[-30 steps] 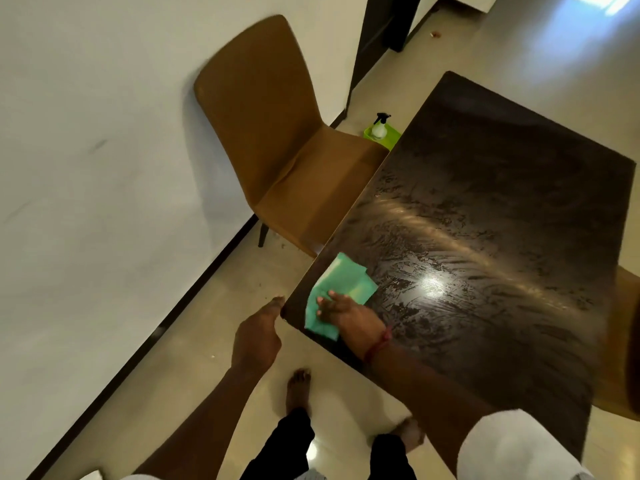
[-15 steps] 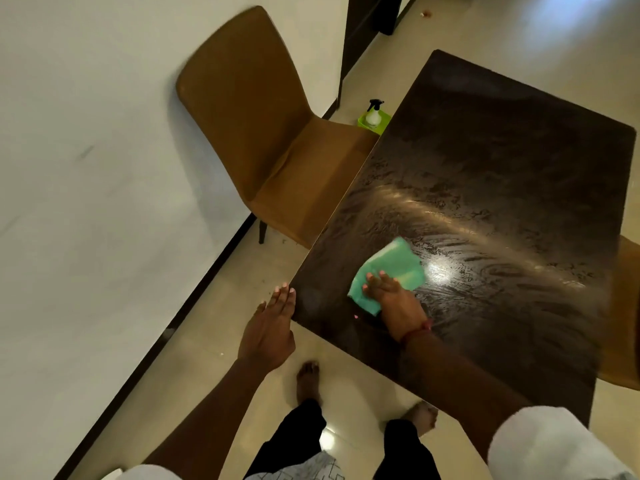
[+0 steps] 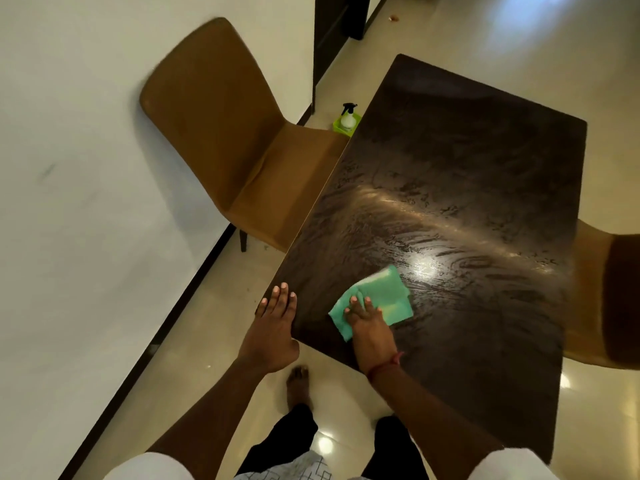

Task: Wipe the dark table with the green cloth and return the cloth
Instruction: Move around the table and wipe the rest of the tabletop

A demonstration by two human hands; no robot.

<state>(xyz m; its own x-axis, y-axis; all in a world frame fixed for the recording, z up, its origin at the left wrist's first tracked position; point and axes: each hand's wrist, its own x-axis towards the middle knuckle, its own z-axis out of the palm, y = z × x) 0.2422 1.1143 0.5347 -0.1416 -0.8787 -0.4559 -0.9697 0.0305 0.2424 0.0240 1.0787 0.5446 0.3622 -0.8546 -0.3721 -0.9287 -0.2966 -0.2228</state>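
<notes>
The dark table (image 3: 460, 174) fills the right of the view, its glossy top streaked with wet wipe marks. The green cloth (image 3: 384, 296) lies flat on the near left part of the top. My right hand (image 3: 369, 327) presses down on the cloth's near edge, palm flat and fingers spread. My left hand (image 3: 275, 323) rests with its fingers spread on the table's near left corner and holds nothing.
A brown chair (image 3: 221, 133) stands against the white wall, left of the table. A spray bottle (image 3: 347, 116) sits in a lime green tray (image 3: 337, 125) on the floor behind it. Another brown chair (image 3: 602, 296) is at the table's right edge. My bare feet are below.
My right hand has slid the green cloth from the near left corner to the right, further onto the table top. My left hand has opened and settled on the table's corner.
</notes>
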